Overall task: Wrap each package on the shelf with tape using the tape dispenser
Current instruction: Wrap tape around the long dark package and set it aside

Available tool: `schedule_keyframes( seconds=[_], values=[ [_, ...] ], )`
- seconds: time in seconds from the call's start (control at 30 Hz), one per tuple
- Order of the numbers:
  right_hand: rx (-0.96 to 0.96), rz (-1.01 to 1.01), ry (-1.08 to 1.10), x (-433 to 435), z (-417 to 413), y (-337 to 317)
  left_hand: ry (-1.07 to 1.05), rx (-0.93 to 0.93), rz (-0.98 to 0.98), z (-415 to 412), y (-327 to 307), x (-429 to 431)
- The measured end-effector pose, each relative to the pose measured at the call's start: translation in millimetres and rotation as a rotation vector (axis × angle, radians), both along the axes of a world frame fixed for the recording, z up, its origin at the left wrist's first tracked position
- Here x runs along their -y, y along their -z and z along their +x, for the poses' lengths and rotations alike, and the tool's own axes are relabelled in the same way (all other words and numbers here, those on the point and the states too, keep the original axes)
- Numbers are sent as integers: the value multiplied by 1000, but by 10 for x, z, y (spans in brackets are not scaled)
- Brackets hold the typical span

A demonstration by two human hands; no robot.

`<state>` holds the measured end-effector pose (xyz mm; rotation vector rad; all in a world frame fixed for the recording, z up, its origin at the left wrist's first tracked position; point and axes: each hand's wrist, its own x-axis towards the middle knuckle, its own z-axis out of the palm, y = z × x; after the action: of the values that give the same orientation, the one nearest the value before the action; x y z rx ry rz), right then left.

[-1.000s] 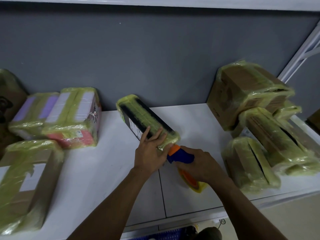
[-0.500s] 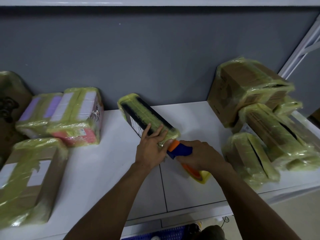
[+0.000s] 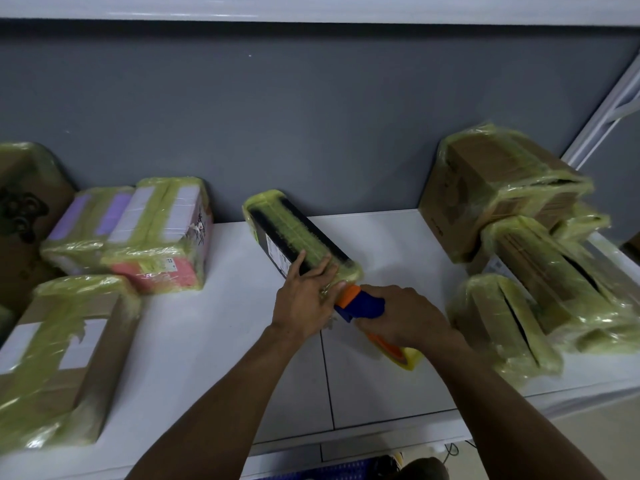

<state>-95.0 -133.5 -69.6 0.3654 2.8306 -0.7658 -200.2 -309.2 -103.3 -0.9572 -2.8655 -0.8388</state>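
The white shelf (image 3: pixel 214 341) carries everything, and the long black package (image 3: pixel 294 233) lying aslant at its middle, far end toward the grey back wall (image 3: pixel 311 116), serves as the landmark. Right of that package sits a heap of taped brown boxes (image 3: pixel 512 209), the biggest on top at the rear and flatter ones leaning below it. Left of it, near the front edge, lies a large taped carton (image 3: pixel 59 355); behind that carton stand a pink and white taped parcel (image 3: pixel 166 233) and a lilac one (image 3: pixel 86 223) side by side.

The left hand (image 3: pixel 304 299) lies flat with fingers spread on the near end of the black package, pressing its yellow-green tape band. The right hand (image 3: pixel 401 317) is clamped around the blue and orange tape dispenser (image 3: pixel 363 304), whose orange nose meets the package's near end just beside the left hand; the yellow tape roll (image 3: pixel 410 358) pokes out under the wrist. Whether tape bridges the nose and the package is hard to tell.
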Motion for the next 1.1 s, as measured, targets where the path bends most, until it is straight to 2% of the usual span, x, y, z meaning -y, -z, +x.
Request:
schedule_keyframes(
  seconds=[0.17, 0.3, 0.57, 0.63, 0.77, 0.87, 0.93, 1.1],
  values=[
    [-3, 76, 8, 52, 25, -1, -13, -22, -69, 6, -23, -36],
    [22, -220, 84, 3, 12, -83, -9, 1, -86, 4, -66, -103],
    [67, -491, 200, -56, -73, -173, -4, -28, -121, -71, -79, -143],
    [56, -444, 179, -62, -63, -142, -2, -25, -108, -76, -81, -145],
    [9, -171, 95, 4, -30, -33, -1, -12, -81, -67, -56, -106],
    [11, -98, 67, 46, -44, -22, -4, -11, -98, -63, -56, -65],
    [19, -115, 58, 49, -57, -43, -8, -12, -93, -75, -51, -58],
    [-39, -313, 116, 23, -13, -133, -21, -16, -14, -174, -148, -35]
  ],
)
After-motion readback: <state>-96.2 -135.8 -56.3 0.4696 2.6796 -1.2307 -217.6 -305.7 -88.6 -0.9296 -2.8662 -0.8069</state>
